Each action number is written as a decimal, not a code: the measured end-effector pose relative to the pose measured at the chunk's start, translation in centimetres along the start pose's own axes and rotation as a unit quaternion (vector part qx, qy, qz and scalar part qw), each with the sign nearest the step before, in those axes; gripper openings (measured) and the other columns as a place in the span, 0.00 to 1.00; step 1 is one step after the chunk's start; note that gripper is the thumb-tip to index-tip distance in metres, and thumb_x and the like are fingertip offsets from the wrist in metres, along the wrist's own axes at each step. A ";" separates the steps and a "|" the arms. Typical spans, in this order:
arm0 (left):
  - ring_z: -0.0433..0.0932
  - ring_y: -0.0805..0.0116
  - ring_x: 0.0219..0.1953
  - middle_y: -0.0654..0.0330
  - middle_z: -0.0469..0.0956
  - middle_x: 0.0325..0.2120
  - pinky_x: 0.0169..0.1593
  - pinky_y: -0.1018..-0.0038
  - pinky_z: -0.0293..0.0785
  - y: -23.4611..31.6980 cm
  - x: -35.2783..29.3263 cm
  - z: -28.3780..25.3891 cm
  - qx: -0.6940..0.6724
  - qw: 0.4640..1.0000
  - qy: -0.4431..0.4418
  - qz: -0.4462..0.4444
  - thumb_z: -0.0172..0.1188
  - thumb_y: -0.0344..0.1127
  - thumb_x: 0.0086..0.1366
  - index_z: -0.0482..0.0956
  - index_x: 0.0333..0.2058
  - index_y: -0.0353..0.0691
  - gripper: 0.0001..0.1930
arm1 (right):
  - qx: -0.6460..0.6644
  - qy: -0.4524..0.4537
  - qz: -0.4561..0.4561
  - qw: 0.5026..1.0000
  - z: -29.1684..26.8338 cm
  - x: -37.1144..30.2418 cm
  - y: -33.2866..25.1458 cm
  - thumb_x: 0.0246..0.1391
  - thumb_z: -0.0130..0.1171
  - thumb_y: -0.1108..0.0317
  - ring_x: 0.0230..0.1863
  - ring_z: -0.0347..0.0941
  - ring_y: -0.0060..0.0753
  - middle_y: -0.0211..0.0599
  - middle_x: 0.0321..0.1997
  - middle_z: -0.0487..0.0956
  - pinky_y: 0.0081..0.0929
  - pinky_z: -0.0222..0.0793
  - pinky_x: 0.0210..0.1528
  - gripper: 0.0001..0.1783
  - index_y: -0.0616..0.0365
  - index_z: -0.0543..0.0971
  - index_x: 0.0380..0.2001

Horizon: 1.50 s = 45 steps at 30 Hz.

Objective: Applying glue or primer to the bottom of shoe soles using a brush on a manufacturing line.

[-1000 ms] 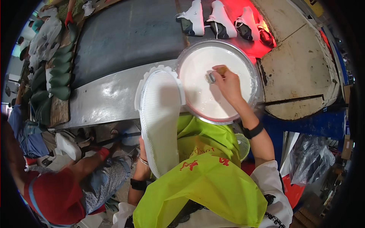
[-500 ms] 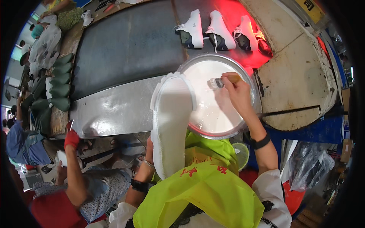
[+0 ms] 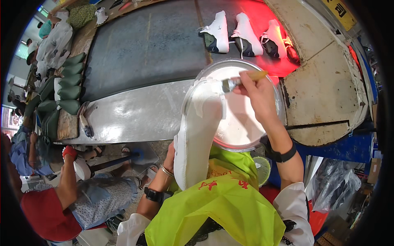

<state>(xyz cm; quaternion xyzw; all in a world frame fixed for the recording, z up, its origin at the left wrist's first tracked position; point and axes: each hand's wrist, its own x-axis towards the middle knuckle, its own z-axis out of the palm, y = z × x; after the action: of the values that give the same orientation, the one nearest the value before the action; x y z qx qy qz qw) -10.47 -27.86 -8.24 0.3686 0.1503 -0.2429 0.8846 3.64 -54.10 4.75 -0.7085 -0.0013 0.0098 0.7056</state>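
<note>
My right hand [image 3: 259, 92] is closed round the yellow handle of a flat brush [image 3: 231, 85]. Its bristles meet the upper end of a white shoe sole [image 3: 196, 143], where wet white liquid shows. My left hand [image 3: 169, 158] grips that sole from its left side, with most fingers hidden beneath it. The sole is tilted up, its far end over the left rim of a round metal basin [image 3: 237, 146]. White liquid [image 3: 242, 119] fills the basin, beneath my right hand.
Several white shoes [image 3: 217, 33] stand on the dark conveyor belt [image 3: 143, 49], the rightmost in red light. A metal sheet [image 3: 135, 108] edges the belt. Green shoe lasts [image 3: 70, 92] line the left board. A co-worker's red-gloved hand [image 3: 69, 152] is at lower left. A clear plastic bag [image 3: 334, 178] hangs right.
My right hand has lifted the brush out of the basin's liquid and brought it onto the sole's upper end. The co-worker has set a brush down on the metal sheet and drawn back.
</note>
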 end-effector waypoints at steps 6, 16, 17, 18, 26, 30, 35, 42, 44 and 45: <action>0.80 0.64 0.40 0.53 0.77 0.44 0.45 0.68 0.78 1.3 0.9 0.1 -0.079 0.996 0.030 -0.025 0.41 0.49 0.69 0.69 0.53 0.34 0.25 | 0.049 0.007 0.060 0.997 2.2 -7.1 -0.3 0.59 0.54 0.68 0.29 0.73 0.17 0.35 0.32 0.80 0.17 0.69 0.31 0.09 0.65 0.76 0.35; 0.78 0.64 0.44 0.54 0.75 0.47 0.47 0.67 0.77 2.1 0.9 1.6 -0.051 0.998 -0.019 0.020 0.43 0.54 0.67 0.66 0.55 0.38 0.28 | -0.164 -0.069 -0.289 0.941 5.8 -4.9 -1.1 0.45 0.60 0.78 0.44 0.74 0.41 0.42 0.46 0.76 0.29 0.72 0.42 0.14 0.59 0.77 0.39; 0.78 0.64 0.45 0.55 0.75 0.47 0.48 0.67 0.77 1.8 1.2 1.1 -0.053 0.998 -0.027 0.026 0.44 0.54 0.67 0.65 0.56 0.38 0.28 | -0.202 -0.089 -0.325 0.920 5.6 -6.4 -1.7 0.46 0.60 0.77 0.42 0.75 0.41 0.43 0.45 0.77 0.28 0.72 0.42 0.13 0.60 0.77 0.38; 0.77 0.65 0.45 0.56 0.75 0.48 0.48 0.67 0.77 1.7 1.3 0.8 -0.053 0.998 -0.035 0.031 0.45 0.54 0.67 0.64 0.56 0.39 0.28 | -0.238 -0.106 -0.359 0.896 5.3 -7.2 -2.2 0.47 0.60 0.76 0.40 0.76 0.40 0.43 0.43 0.78 0.28 0.73 0.41 0.12 0.60 0.76 0.38; 0.78 0.67 0.44 0.58 0.75 0.47 0.47 0.69 0.77 2.4 0.7 1.1 0.019 1.000 -0.022 -0.007 0.43 0.52 0.68 0.64 0.57 0.40 0.27 | 0.014 -0.026 -0.064 0.998 4.7 0.7 -4.0 0.58 0.52 0.64 0.24 0.75 0.20 0.34 0.26 0.80 0.17 0.70 0.27 0.14 0.67 0.76 0.35; 0.78 0.67 0.44 0.58 0.76 0.46 0.47 0.69 0.76 2.5 0.2 1.8 0.024 1.000 0.002 -0.017 0.41 0.51 0.69 0.65 0.56 0.40 0.25 | 0.020 0.044 -0.053 0.997 3.7 2.4 -3.8 0.59 0.51 0.63 0.24 0.75 0.20 0.34 0.25 0.79 0.17 0.70 0.28 0.15 0.67 0.77 0.34; 0.78 0.67 0.43 0.58 0.76 0.45 0.45 0.71 0.77 3.0 0.3 2.3 0.040 0.999 0.008 -0.003 0.41 0.49 0.69 0.66 0.56 0.40 0.24 | 0.030 -0.001 -0.005 1.000 5.6 -2.3 -4.5 0.57 0.55 0.60 0.23 0.74 0.20 0.37 0.26 0.79 0.18 0.69 0.25 0.17 0.69 0.76 0.34; 0.78 0.64 0.43 0.55 0.76 0.45 0.46 0.69 0.77 2.1 0.3 0.0 0.072 0.996 0.024 0.046 0.41 0.48 0.69 0.67 0.55 0.37 0.24 | 0.050 0.074 -0.031 0.995 2.0 4.1 -0.9 0.56 0.54 0.61 0.23 0.75 0.25 0.40 0.26 0.79 0.21 0.70 0.26 0.18 0.70 0.77 0.33; 0.78 0.63 0.42 0.54 0.76 0.45 0.45 0.69 0.77 1.9 -0.5 -0.7 0.030 0.997 0.031 0.061 0.41 0.48 0.68 0.66 0.55 0.36 0.25 | -0.113 0.006 0.025 0.993 1.2 3.3 1.2 0.57 0.53 0.57 0.23 0.76 0.26 0.39 0.22 0.79 0.25 0.69 0.26 0.20 0.68 0.78 0.29; 0.78 0.62 0.42 0.54 0.76 0.45 0.45 0.68 0.77 2.1 -0.5 -1.0 -0.010 0.997 0.033 0.073 0.41 0.48 0.68 0.66 0.55 0.35 0.25 | -0.119 0.005 0.026 0.992 1.8 1.5 2.4 0.57 0.52 0.53 0.23 0.75 0.26 0.37 0.19 0.78 0.27 0.70 0.28 0.23 0.67 0.78 0.27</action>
<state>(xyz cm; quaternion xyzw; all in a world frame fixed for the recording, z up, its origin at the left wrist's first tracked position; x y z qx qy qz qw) -9.88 -25.67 -7.46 0.3779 0.1544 -0.1636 0.8981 5.08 -52.31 2.32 -0.7876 0.0197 0.0244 0.6154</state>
